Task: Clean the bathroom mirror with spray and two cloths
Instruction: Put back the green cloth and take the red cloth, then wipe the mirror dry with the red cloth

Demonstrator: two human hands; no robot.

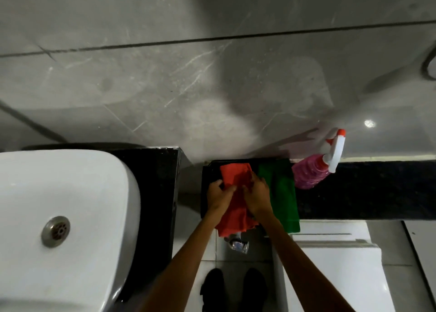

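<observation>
1. Mirror: not identifiable in view; a glossy grey wall surface is seen above the black ledge.
2. Red cloth: laid at the ledge's left end, draped over its front edge.
3. Left hand: fingers closed on the cloth's left side.
4. Right hand: fingers pinched into the cloth's right side.
5. Green cloth: laid flat just beside the red one, untouched.
6. Spray bottle: pink, lying tilted at the ledge's rear edge against the wall, right of the green cloth.
7. Step judged: red cloth being gathered or folded; wiping not begun.
8. Next move judged: one hand freed for the bottle.
</observation>
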